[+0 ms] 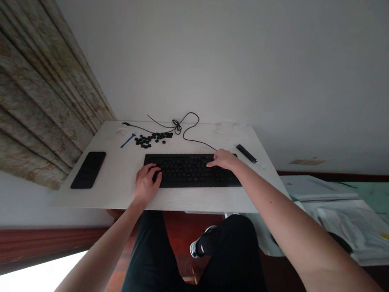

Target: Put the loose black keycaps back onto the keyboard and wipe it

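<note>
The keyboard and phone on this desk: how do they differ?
The keyboard is wider than the phone. The keyboard shows rows of keys; the phone, a smooth face. The left hand and right hand touch the keyboard, not the phone. Both are black, lying flat on the desk.

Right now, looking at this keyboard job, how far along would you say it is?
Done: loose keycaps lie in a pile on the desk, next to a blue tool. In hand: the left hand and right hand are both on the keyboard. Left: keys still seem to cover the keyboard, though it is too dark to count any gaps.
</note>
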Available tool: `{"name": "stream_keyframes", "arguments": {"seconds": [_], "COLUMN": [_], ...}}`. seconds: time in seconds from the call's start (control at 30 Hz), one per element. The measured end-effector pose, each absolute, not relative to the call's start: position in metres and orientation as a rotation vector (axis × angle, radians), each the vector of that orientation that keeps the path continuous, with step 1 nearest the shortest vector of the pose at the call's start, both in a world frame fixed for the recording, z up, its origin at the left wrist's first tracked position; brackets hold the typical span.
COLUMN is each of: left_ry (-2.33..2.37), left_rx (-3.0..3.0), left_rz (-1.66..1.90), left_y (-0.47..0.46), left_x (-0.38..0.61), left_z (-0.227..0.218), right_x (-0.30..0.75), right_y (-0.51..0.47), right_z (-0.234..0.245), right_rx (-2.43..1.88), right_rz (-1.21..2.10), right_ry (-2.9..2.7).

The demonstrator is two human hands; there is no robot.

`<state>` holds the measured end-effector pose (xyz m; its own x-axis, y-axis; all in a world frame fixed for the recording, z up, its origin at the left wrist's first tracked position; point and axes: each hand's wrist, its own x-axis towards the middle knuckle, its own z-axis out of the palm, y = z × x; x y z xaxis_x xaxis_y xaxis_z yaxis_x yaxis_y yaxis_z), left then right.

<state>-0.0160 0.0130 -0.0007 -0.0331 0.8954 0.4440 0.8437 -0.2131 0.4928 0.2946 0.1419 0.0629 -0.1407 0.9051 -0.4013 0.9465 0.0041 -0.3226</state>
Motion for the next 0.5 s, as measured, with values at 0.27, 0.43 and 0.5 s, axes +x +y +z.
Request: {"name": "stream_keyframes", "arguments": {"seconds": [0.27, 0.43, 0.5], "left_ry": [1.932, 1.92, 1.899], "left_rx": [2.125, 2.088, 2.059], "left_rz": [1.063, 1.093, 1.129], "left_y": [0.012, 0.01, 0.011], "left_x": [-0.017, -0.015, -0.016], "left_z": [-0.001, -0.002, -0.004], "right_x": [0.323, 0.337, 0.339], "right_y": [0.081, 0.052, 0.045], "right_z": [0.033, 0.005, -0.003], "right_rx": [2.684, 2.872, 2.857], "right_rz": [-0.432, 0.073, 0.247], "right_ry": [2.443, 2.572, 2.63]}}
